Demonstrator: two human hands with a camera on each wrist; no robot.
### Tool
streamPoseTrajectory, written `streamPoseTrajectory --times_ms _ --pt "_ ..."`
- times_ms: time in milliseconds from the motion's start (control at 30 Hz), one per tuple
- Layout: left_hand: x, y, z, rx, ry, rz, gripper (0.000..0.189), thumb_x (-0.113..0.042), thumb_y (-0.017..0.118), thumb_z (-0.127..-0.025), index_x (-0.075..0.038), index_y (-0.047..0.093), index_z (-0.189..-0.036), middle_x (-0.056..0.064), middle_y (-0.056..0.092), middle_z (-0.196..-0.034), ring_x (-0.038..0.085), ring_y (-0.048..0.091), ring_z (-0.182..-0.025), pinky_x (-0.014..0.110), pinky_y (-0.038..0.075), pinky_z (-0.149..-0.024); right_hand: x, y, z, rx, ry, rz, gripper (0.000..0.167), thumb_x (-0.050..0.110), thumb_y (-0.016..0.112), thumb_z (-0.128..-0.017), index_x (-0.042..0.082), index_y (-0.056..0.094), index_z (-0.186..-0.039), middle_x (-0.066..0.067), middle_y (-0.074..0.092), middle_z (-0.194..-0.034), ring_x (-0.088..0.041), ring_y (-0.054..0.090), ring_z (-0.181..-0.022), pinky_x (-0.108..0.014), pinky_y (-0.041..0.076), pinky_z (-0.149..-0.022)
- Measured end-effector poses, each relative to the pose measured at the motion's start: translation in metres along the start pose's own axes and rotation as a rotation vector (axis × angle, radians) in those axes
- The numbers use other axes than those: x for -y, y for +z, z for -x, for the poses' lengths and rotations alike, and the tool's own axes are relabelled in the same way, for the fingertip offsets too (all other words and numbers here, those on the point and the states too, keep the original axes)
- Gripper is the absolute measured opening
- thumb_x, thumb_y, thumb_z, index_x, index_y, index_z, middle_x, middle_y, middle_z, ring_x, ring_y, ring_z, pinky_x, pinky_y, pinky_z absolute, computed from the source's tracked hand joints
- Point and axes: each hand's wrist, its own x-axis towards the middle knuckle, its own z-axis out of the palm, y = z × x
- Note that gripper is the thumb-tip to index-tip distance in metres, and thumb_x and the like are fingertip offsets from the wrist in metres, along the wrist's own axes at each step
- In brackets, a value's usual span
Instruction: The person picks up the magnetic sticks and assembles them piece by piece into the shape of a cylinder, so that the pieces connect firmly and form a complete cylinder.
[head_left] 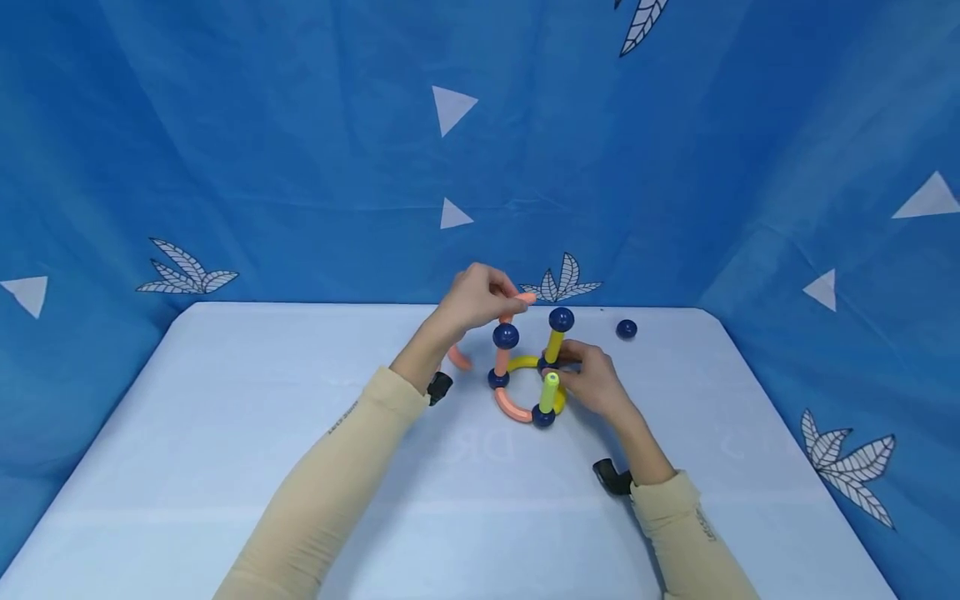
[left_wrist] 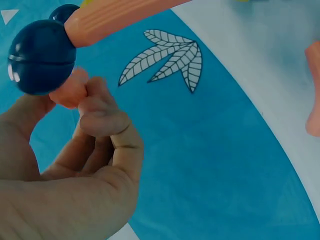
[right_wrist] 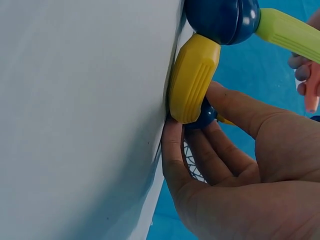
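Toy frame (head_left: 523,363): ring with three posts, towards the worktop's (head_left: 225,433) far edge.
Left grip (head_left: 480,296): pinching salmon rod (head_left: 527,297) above top ball (head_left: 506,336) of salmon post (head_left: 502,362).
Right grip (head_left: 591,379): holding base ball (head_left: 543,364) under yellow post (head_left: 555,346).
Rod fitting: apparently in hand; next calls for alignment, base steady.
Worktop: open between forearms (head_left: 330,492); right, a loose ball (head_left: 626,329).

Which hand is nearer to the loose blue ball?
Right. The right hand is left and in front of the blue ball; the left hand is farther left.
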Motion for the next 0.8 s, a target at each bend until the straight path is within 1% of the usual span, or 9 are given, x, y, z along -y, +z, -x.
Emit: streamPoseTrajectory --times_ms 100,267,400,467,567,633,667,733,800 --pt "0.000 0.003 -0.002 0.049 0.007 -0.026 0.014 -0.024 0.080 -0.096 -0.010 0.081 -0.099 0.007 0.074 -0.085 0.022 0.068 -0.083 0.038 0.056 -0.078 0.001 0.001 0.000 0.000 -0.009 -0.005 0.033 0.011 0.076 -0.098 0.005 0.069 -0.130 -0.017 0.073 -0.128 -0.035 0.067 -0.123 -0.055 0.050 -0.109" --pt "-0.001 0.007 -0.006 0.110 0.024 -0.038 0.015 -0.025 0.079 -0.097 -0.011 0.081 -0.102 0.008 0.074 -0.098 0.022 0.067 -0.089 0.032 0.057 -0.074 0.001 0.001 -0.001 -0.003 0.002 -0.016 0.032 0.010 0.075 -0.098 0.005 0.069 -0.129 -0.017 0.072 -0.129 -0.035 0.066 -0.124 -0.053 0.051 -0.109" --pt "0.000 0.010 -0.008 0.122 0.039 -0.021 0.016 -0.028 0.078 -0.098 -0.012 0.081 -0.102 0.006 0.074 -0.101 0.023 0.066 -0.094 0.032 0.056 -0.077 0.001 0.001 -0.002 -0.001 0.015 -0.019 0.033 0.009 0.075 -0.099 0.006 0.068 -0.131 -0.016 0.072 -0.130 -0.034 0.066 -0.125 -0.052 0.051 -0.109" --pt "0.003 0.010 -0.008 0.102 0.051 0.013 0.019 -0.030 0.074 -0.100 -0.012 0.081 -0.103 0.005 0.074 -0.102 0.022 0.065 -0.095 0.033 0.054 -0.077 0.001 0.001 -0.002 0.000 0.015 -0.018 0.034 0.010 0.075 -0.099 0.006 0.068 -0.132 -0.016 0.072 -0.130 -0.034 0.066 -0.125 -0.051 0.052 -0.108" --pt "0.013 0.007 -0.003 0.038 0.051 0.069 0.026 -0.033 0.064 -0.107 -0.013 0.080 -0.108 0.006 0.071 -0.100 0.025 0.063 -0.093 0.033 0.053 -0.073 0.002 0.001 -0.003 -0.007 0.011 -0.016 0.034 0.009 0.075 -0.098 0.007 0.069 -0.131 -0.015 0.072 -0.130 -0.033 0.066 -0.123 -0.051 0.052 -0.108" --pt "0.024 0.004 0.002 -0.016 0.037 0.094 0.028 -0.030 0.058 -0.110 -0.011 0.079 -0.111 0.008 0.070 -0.097 0.029 0.063 -0.091 0.035 0.053 -0.072 0.001 0.001 -0.003 -0.012 0.005 -0.015 0.033 0.009 0.075 -0.098 0.007 0.069 -0.131 -0.015 0.072 -0.129 -0.033 0.066 -0.123 -0.050 0.052 -0.108" --pt "0.031 0.002 0.006 -0.032 0.022 0.091 0.026 -0.026 0.056 -0.111 -0.010 0.078 -0.113 0.011 0.070 -0.098 0.033 0.064 -0.090 0.036 0.053 -0.071 0.001 0.001 -0.003 -0.013 0.002 -0.016 0.033 0.009 0.075 -0.098 0.007 0.070 -0.131 -0.015 0.072 -0.129 -0.033 0.066 -0.122 -0.050 0.052 -0.108" --pt "0.045 0.001 0.014 -0.015 -0.018 0.078 0.021 -0.012 0.057 -0.108 -0.007 0.075 -0.117 0.017 0.071 -0.102 0.036 0.067 -0.088 0.041 0.058 -0.073 0.001 0.000 -0.003 -0.011 0.002 -0.015 0.033 0.008 0.075 -0.097 0.007 0.070 -0.130 -0.015 0.073 -0.129 -0.033 0.066 -0.123 -0.051 0.051 -0.108" --pt "0.057 0.004 0.023 0.049 -0.046 0.020 0.022 -0.002 0.063 -0.102 -0.004 0.073 -0.121 0.019 0.072 -0.105 0.035 0.066 -0.085 0.042 0.058 -0.073 -0.001 -0.001 -0.003 -0.006 0.001 -0.013 0.034 0.007 0.075 -0.097 0.007 0.070 -0.131 -0.015 0.072 -0.129 -0.034 0.066 -0.123 -0.052 0.050 -0.109"
